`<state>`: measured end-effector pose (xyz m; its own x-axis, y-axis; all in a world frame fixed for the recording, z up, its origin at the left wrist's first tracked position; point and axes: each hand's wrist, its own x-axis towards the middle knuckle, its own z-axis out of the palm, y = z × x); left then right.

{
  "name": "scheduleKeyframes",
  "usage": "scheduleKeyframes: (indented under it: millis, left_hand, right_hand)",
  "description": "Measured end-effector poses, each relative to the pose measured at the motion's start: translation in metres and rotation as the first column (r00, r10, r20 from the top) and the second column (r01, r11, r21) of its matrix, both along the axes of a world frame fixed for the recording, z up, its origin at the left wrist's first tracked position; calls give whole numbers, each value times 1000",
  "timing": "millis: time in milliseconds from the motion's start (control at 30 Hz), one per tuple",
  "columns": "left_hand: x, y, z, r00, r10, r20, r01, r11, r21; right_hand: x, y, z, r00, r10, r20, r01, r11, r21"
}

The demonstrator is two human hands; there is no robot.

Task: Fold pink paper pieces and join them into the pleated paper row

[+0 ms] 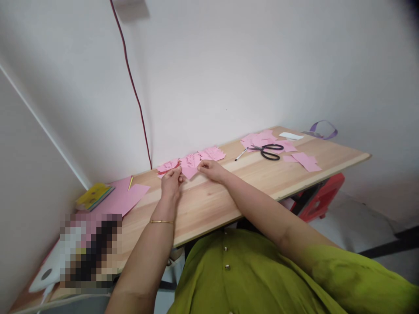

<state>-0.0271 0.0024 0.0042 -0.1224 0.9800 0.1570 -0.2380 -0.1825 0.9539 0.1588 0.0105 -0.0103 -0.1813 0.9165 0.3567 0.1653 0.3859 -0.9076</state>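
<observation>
Left hand [171, 181]: closed, pinched on the left edge of the pink paper [189, 172], 11 o'clock
Right hand [213, 171]: fingertips closed on its right corner
Held piece: smooth-looking, apparently midway in handling
Rumpled pink pieces [212, 154]: rowed just beyond, apparently done
Scissors [260, 148]: laid on the surface [255, 179], 1 o'clock, unheld
Flat pink pieces [307, 161]: scattered, 1 to 2 o'clock, seemingly unworked

table [264, 176]: smooth wood | held sheet [190, 173]: matt pink paper
</observation>
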Motion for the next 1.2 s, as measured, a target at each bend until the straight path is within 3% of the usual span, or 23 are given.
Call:
scheduleKeyframes:
  millis: [200, 467, 700, 933, 1067, 1200]
  left_hand:
    - [-1, 0, -3, 994, -95, -53, 91, 994, -68]
    - [-1, 3, -5, 996, -27, -85, 26, 1000, -16]
    - [-1, -2, -5, 974, -185, -128, 173, 980, -99]
    - [-1, 1, -9, 977, -102, -189, 94, 994, -51]
    - [-1, 0, -7, 980, -119, -159, 107, 991, -81]
    - [1, -4, -4, 978, -141, -157, 127, 987, -94]
  right_hand:
    - [3, 1, 0, 999, -47, 11, 48, 998, -38]
    - [3, -4, 4, 998, 40, -54, -44, 997, -68]
    - [4, -4, 3, 997, 2, -74, -10, 994, -107]
    - [4, -6, 7, 994, 24, -111, -36, 993, -110]
    - [4, -6, 9, 987, -16, -162, -4, 993, -119]
    - [3, -6, 7, 987, 27, -160, -47, 991, -122]
